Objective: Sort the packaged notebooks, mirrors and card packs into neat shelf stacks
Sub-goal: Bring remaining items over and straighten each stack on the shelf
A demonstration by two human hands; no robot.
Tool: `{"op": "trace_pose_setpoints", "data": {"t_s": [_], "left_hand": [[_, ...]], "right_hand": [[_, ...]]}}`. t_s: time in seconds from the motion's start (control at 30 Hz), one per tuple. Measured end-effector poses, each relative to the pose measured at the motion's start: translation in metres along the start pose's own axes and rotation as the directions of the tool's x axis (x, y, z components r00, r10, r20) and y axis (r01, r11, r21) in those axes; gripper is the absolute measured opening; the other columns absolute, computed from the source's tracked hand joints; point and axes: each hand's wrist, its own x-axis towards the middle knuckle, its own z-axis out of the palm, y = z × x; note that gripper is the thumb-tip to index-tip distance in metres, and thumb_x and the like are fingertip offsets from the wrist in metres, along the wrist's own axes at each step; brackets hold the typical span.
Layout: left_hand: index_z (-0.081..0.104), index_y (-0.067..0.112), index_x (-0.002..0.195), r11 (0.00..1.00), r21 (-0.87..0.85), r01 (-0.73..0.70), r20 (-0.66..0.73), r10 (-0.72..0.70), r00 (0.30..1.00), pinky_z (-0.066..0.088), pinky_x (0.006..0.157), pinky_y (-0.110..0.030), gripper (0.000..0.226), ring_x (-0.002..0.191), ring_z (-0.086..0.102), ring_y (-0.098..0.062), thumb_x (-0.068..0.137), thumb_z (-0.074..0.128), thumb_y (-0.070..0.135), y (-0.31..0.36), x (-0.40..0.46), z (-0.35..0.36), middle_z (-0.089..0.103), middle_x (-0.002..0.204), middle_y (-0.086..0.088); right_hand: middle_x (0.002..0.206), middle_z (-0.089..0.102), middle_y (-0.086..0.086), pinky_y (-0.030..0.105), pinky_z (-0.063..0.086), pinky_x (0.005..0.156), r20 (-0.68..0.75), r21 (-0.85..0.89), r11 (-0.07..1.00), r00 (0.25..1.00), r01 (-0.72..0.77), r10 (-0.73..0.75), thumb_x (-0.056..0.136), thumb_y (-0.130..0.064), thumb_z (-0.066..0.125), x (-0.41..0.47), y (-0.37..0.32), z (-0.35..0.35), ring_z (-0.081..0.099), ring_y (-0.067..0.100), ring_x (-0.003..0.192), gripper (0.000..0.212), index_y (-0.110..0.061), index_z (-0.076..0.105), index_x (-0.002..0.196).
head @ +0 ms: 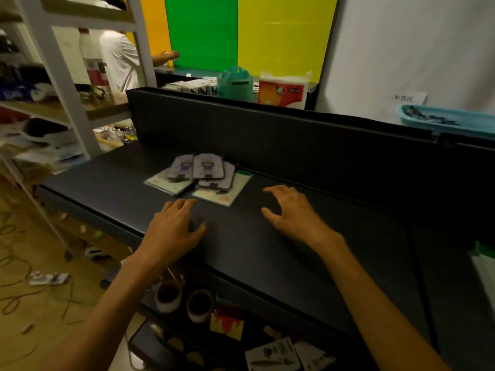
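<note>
Spanning most of the view, a dark shelf surface (308,263) runs from lower right to upper left, backed by a black upright panel (267,129). Behind that panel stand a wall of orange, green and yellow panels (241,30), a teal container (235,84) and an orange-and-white bag (284,89); a blue basket (450,121) sits at the far right. A grey shelving rack (53,62) with assorted stock occupies the left, and another person in a white top (117,60) stands beyond it. Both forearms of the wearer reach over the surface. The left hand (171,231) lies palm down, fingers straight and close together, fingertips just short of the packaged items and holding nothing. The right hand (292,210) is poised over the surface well to the right of the items, fingers spread and loosely curved, holding nothing; whether its fingertips touch the surface cannot be told. The task items lie in one loose pile near the back panel: two pale flat notebooks (214,196) side by side at the bottom, with several rounded grey card packs (207,167) overlapping on top; printed detail is too blurred to read, so these identifications are probable only. Two cups (184,298) stand on a lower level beneath the front edge.
</note>
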Motion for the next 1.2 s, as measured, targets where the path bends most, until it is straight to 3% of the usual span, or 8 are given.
{"op": "trace_pose_setpoints", "data": {"t_s": [0.47,0.53,0.7,0.9,1.03,1.2], "left_hand": [[0.033,0.019,0.143,0.995,-0.046,-0.087,-0.009,0.087,0.996,0.037,0.101,-0.043,0.066,0.129,0.038,-0.027,0.087,0.055,0.049,-0.102,0.134,-0.007,0.041,0.143,-0.006],[0.035,0.018,0.142,0.99,-0.042,-0.135,0.029,0.137,0.99,0.038,0.1,-0.043,0.07,0.127,0.039,-0.027,0.085,0.054,0.054,-0.139,0.171,-0.015,0.042,0.142,-0.007],[0.038,0.015,0.139,0.982,-0.064,-0.178,0.097,0.183,0.978,0.041,0.098,-0.043,0.086,0.123,0.044,-0.027,0.076,0.05,0.072,-0.152,0.198,-0.004,0.045,0.139,-0.008],[0.029,0.019,0.144,0.956,-0.152,-0.252,0.2,0.28,0.939,0.034,0.103,-0.045,0.096,0.124,0.042,-0.028,0.072,0.046,0.08,-0.167,0.227,0.006,0.045,0.141,-0.007],[0.034,0.028,0.141,0.929,-0.293,-0.226,0.253,0.303,0.919,0.036,0.103,-0.043,0.089,0.124,0.045,-0.024,0.069,0.059,0.073,-0.169,0.243,0.004,0.048,0.139,-0.001],[0.029,0.024,0.145,0.881,-0.431,-0.197,0.247,0.325,0.913,0.039,0.105,-0.04,0.086,0.125,0.047,-0.022,0.075,0.071,0.049,-0.168,0.246,0.001,0.047,0.14,-0.002]], "right_hand": [[0.145,0.036,-0.004,0.033,0.031,0.104,-0.008,-0.027,0.974,0.974,-0.226,0.225,0.091,-0.04,0.054,0.103,-0.045,0.043,0.035,0.02,0.128,0.053,-0.029,0.036,0.14],[0.144,0.037,-0.004,0.034,0.032,0.103,-0.044,-0.014,0.949,0.949,-0.313,0.313,0.09,-0.041,0.055,0.136,-0.071,0.058,0.037,0.019,0.127,0.053,-0.03,0.037,0.139],[0.147,0.035,-0.002,0.033,0.03,0.105,-0.04,0.023,0.921,0.92,-0.39,0.39,0.092,-0.041,0.053,0.151,-0.085,0.074,0.033,0.019,0.132,0.056,-0.027,0.034,0.142],[0.148,0.033,-0.002,0.034,0.03,0.107,-0.064,0.151,0.858,0.861,-0.491,0.504,0.089,-0.051,0.055,0.175,-0.11,0.09,0.032,0.019,0.134,0.065,-0.03,0.029,0.144],[0.148,0.034,0.002,0.039,0.031,0.109,-0.056,0.078,0.837,0.836,-0.541,0.546,0.077,-0.066,0.058,0.184,-0.118,0.095,0.034,0.022,0.133,0.085,-0.026,0.028,0.146],[0.147,0.035,0.003,0.038,0.03,0.109,-0.105,0.103,0.83,0.824,-0.548,0.557,0.077,-0.06,0.064,0.185,-0.118,0.097,0.033,0.023,0.133,0.084,-0.024,0.03,0.144]]}}
